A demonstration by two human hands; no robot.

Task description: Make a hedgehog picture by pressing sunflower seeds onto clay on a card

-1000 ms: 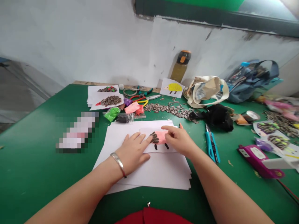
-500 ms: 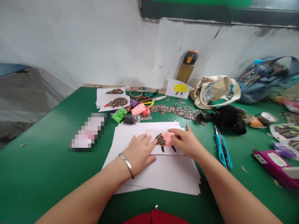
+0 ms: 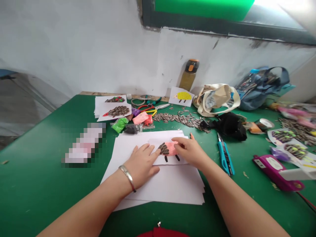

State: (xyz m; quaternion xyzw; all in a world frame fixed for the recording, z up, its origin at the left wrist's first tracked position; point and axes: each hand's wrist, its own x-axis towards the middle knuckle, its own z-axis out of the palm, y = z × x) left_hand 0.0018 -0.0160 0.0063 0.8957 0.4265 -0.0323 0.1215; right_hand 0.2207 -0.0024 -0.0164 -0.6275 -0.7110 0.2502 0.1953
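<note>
Rests left hand (image 3: 140,166) spread, right hand (image 3: 191,151) curled, cannot tell if pinching, at mid-frame pink patch (image 3: 171,147), probably soft clay, best held by paper (image 3: 161,160) edges.

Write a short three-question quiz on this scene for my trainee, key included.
1. Which wears the silver bangle at its wrist: the left hand or the right hand?
2. True or false: the blue cutter lies to the right of the paper stack.
3. What lies on the left end of the pink shape? A) buttons B) seeds C) leaves

Key: 1. The left hand. 2. True. 3. B.
</note>
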